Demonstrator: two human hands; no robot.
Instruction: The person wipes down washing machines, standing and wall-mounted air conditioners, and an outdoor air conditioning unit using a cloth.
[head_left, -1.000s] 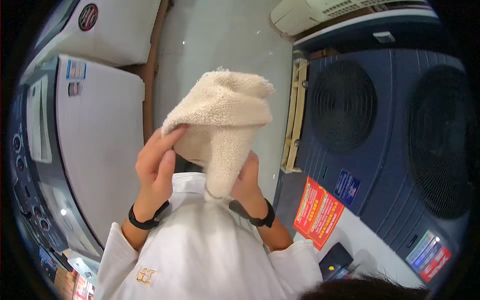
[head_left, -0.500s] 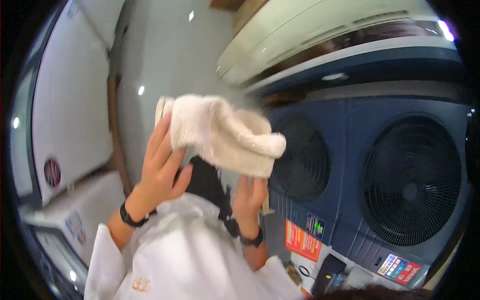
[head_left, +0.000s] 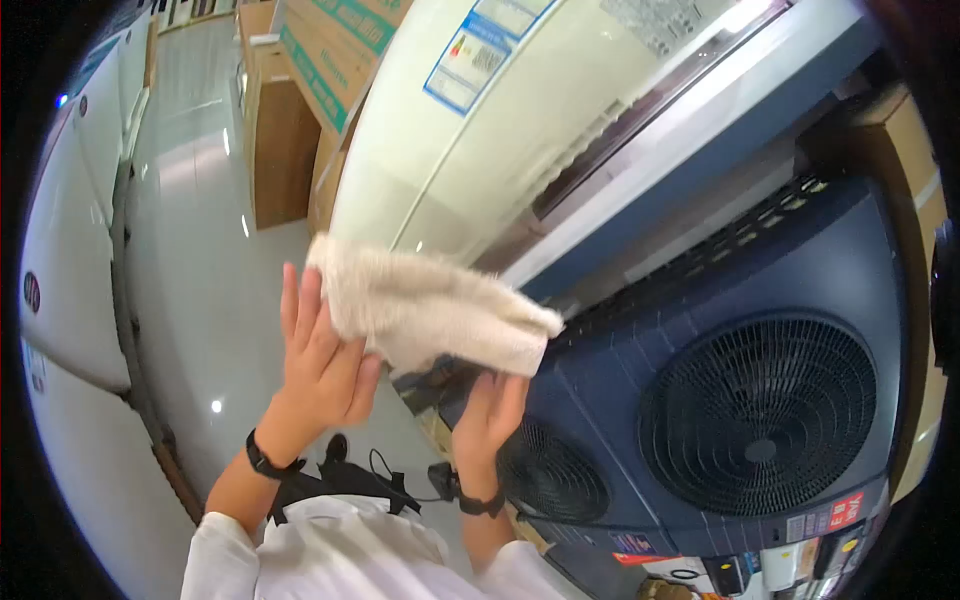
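Note:
A folded cream-white towel (head_left: pixel 430 305) is held up in front of me, stretched between both hands and sagging slightly in folds. My left hand (head_left: pixel 325 375) grips its lower left edge. Two of that hand's fingers point upward along the outside of the cloth, while the others bend in behind it. At the lower right corner, my right hand (head_left: pixel 490 415) has the towel between thumb and fingers, with the fingertips partly hidden by the cloth. Each wrist wears a black band. Behind the towel is a cream air conditioner unit (head_left: pixel 410 150).
A dark blue outdoor unit (head_left: pixel 600 400) with two round fan grilles stands on the right. Cardboard boxes (head_left: pixel 290 140) are stacked at the top. White appliances (head_left: pixel 75 450) line the left side, and a shiny tiled floor (head_left: pixel 195 280) runs between.
My view has turned, bringing the cream air conditioner unit and boxes closer behind the towel. Both hands still hold the towel, which now hangs flatter.

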